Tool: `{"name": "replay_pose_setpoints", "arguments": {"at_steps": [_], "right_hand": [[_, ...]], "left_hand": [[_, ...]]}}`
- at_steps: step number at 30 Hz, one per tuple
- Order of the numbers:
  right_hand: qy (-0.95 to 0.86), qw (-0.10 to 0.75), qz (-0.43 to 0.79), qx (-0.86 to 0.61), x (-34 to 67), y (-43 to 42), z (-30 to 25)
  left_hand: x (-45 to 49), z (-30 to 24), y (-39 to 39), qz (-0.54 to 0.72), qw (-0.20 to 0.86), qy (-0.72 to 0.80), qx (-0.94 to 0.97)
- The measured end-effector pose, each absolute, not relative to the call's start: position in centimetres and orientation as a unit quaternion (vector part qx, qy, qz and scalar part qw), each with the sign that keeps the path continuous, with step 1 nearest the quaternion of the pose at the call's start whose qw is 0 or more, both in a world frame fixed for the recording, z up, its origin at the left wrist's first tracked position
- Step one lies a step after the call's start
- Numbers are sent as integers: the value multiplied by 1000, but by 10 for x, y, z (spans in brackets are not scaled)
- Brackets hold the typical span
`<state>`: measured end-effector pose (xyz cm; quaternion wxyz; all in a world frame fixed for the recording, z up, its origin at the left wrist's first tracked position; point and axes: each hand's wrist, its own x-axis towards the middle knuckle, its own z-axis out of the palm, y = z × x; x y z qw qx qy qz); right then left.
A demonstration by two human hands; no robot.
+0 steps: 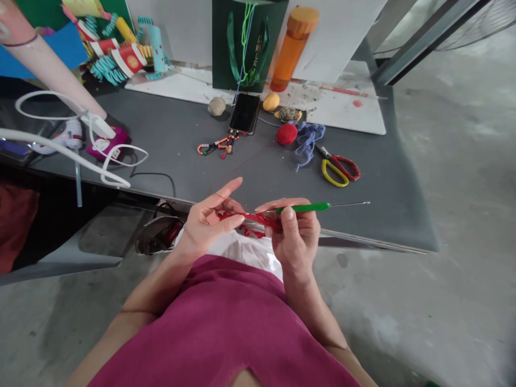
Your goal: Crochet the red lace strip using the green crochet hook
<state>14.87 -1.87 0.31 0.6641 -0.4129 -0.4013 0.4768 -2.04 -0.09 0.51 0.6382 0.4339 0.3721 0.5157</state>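
Red crochet piece (262, 219): held above the lap (237, 245). Left hand (209, 219): pinches one end, red yarn (220, 194) across forefinger (231, 187), presumably for tension. Right hand (296, 236): grips green-handled crochet hook (311, 207) and the piece's other end.

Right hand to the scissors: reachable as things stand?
Probably yes: the scissors lie on the desk beyond the right hand, with nothing visible blocking them. But that hand holds a green-handled hook at the red yarn work, so it may need freeing first.
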Motion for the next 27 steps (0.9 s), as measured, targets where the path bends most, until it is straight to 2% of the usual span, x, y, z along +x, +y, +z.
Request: {"name": "replay_pose_setpoints", "arguments": {"at_steps": [27], "right_hand": [[-485,659,424,-389,154,-22,-2]], "left_hand": [[-27,10,-4,496,602,397,483]]}}
